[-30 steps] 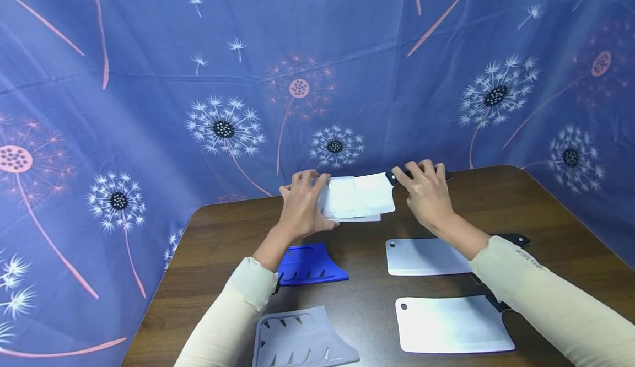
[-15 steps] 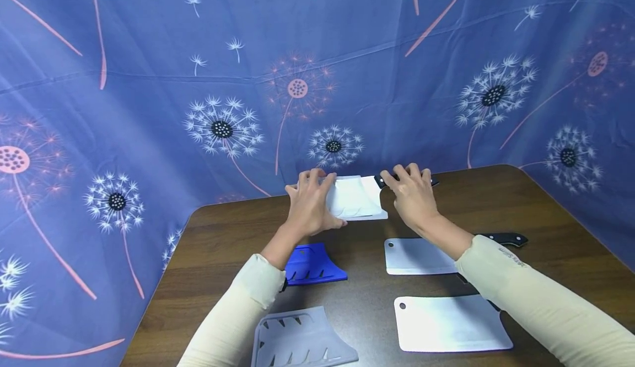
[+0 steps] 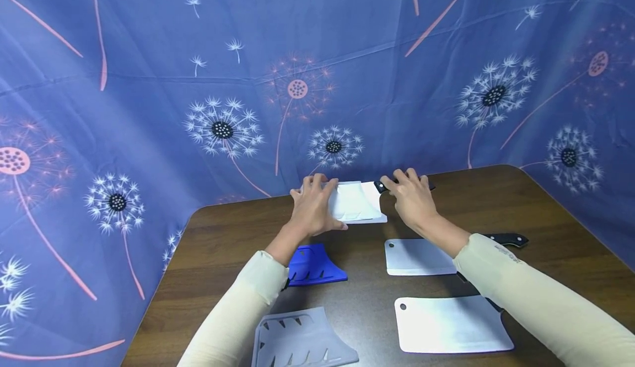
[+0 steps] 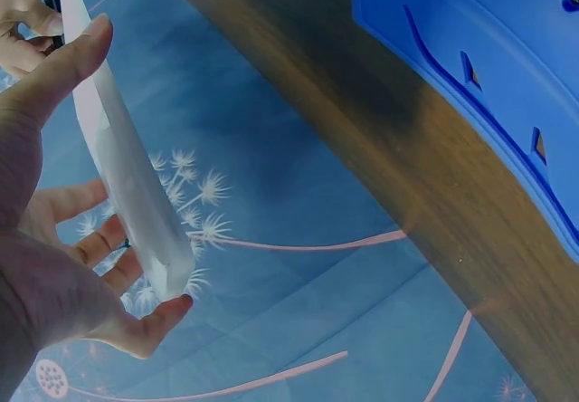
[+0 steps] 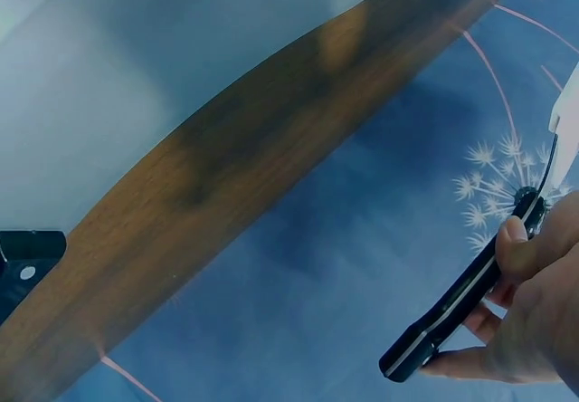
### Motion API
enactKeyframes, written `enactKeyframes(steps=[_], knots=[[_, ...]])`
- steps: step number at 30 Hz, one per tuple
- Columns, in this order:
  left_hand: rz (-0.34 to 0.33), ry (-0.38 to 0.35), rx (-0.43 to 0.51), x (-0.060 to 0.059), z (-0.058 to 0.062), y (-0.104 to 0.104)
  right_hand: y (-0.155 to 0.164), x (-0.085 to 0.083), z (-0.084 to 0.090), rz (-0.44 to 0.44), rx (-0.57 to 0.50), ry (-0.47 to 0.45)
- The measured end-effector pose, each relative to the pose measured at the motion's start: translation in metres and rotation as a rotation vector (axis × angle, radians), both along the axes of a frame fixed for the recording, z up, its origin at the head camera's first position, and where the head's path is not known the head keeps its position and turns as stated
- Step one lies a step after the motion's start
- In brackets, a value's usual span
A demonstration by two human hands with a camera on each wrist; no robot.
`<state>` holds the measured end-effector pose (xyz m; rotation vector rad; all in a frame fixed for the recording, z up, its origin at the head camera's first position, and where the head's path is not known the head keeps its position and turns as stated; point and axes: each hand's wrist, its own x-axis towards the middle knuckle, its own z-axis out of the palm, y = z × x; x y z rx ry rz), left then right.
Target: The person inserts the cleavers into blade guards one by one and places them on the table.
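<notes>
Since a second ago both hands have drawn closer together, and the cleaver (image 3: pixel 369 197) has slid further into the clear sheath (image 3: pixel 349 201), so less bare blade shows between them than before. Left hand (image 3: pixel 313 208) grips the clear sheath, thumb along its near edge and fingers curled round the far side, as the left wrist view shows with the sheath (image 4: pixel 122 167) standing edge-on in the palm. Right hand (image 3: pixel 410 200) is wrapped round the black handle (image 5: pixel 461 298) of the cleaver, fingers curled over it and the thumb laid along its side. Cleaver and sheath are held just above the surface (image 3: pixel 357 279) at its far edge, close to the blue dandelion-print cloth (image 3: pixel 223 80) that hangs behind. Taking the held cleaver as the mark: a blue sheath (image 3: pixel 315 266) lies on the surface nearer the person and a little to the left, partly under the left sleeve; a grey sheath (image 3: pixel 300 339) lies nearer still, at the near edge. To the right and nearer the person a second cleaver (image 3: pixel 419 257) lies flat with its black handle pointing right, partly covered by the right forearm, and a third cleaver (image 3: pixel 451 324) lies flat beyond that, closest to the person.
</notes>
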<state>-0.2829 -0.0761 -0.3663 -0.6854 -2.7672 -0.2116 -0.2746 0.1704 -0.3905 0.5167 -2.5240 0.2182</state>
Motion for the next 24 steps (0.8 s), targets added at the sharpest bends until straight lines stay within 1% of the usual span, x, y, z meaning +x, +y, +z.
enactKeyframes(steps=[3, 11, 24], knots=[[0.005, -0.024, -0.01, -0.005, -0.004, 0.001, -0.001, -0.004, -0.003, -0.002, -0.004, -0.041], [0.017, -0.102, -0.044, -0.018, -0.016, 0.002, -0.001, -0.017, -0.014, -0.001, -0.03, -0.107], [0.024, -0.226, -0.097, -0.031, -0.033, 0.001, -0.001, -0.031, -0.032, -0.007, -0.104, -0.31]])
